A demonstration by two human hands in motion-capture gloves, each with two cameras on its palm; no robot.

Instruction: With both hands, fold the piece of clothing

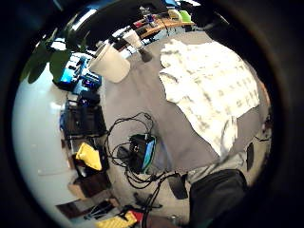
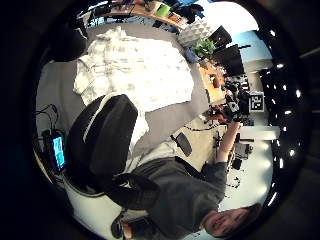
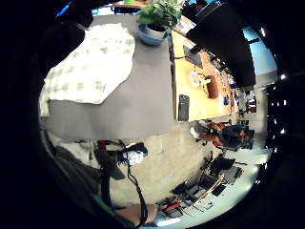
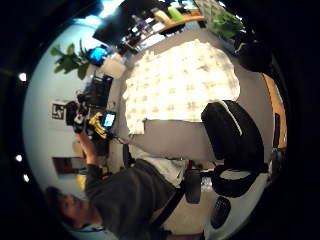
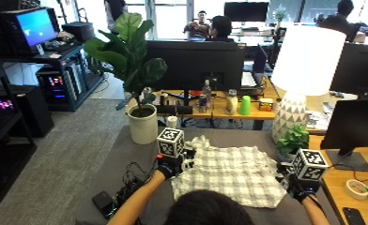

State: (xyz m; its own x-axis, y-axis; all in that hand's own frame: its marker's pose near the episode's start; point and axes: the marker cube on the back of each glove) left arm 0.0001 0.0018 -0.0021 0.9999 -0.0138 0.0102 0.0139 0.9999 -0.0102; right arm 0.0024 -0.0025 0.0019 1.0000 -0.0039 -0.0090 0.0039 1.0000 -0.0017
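Fingers of neither gloved hand, left hand or right hand, can be read; white-and-grey checked cloth garment lies flat between them on grey table. You should pinch matching side edges before lifting

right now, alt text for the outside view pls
A white plaid shirt lies spread flat on a grey table, with the left hand at its left edge and the right hand at its right edge. A potted plant stands behind.
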